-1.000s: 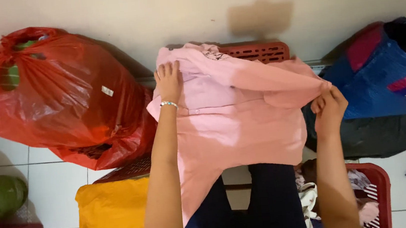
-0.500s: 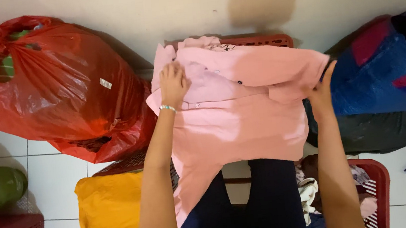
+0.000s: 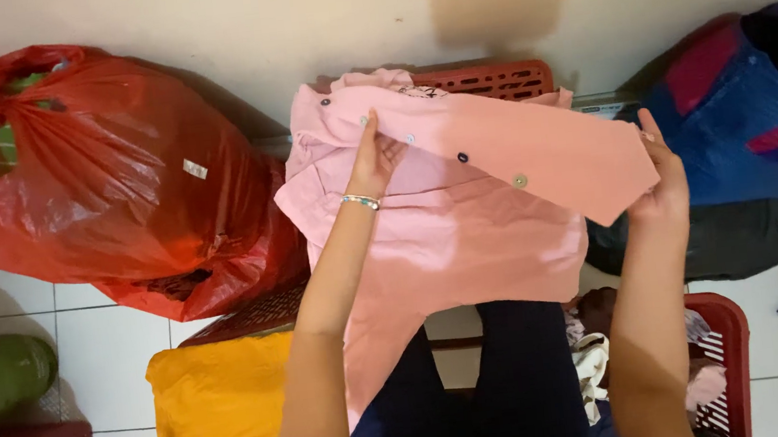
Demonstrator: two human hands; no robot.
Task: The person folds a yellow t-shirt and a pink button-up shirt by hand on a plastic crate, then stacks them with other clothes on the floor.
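Note:
A pink button-up shirt (image 3: 467,229) lies spread over my lap and an upturned red plastic crate (image 3: 490,78). My left hand (image 3: 373,157), with a beaded bracelet at the wrist, pinches the folded-over front of the shirt near the collar. My right hand (image 3: 662,175) grips the shirt's right edge, where the fabric is folded across towards it. Small buttons show along the fold.
A big red plastic bag (image 3: 86,173) stuffed full stands at the left by the wall. A folded yellow cloth (image 3: 220,395) lies on a red basket at lower left. A red basket with clothes (image 3: 722,357) sits at lower right. A blue bag (image 3: 765,131) leans at the right.
My left hand has moved right and up along the shirt, pulling the front panel across towards my right hand. The fold now runs diagonally over the shirt.

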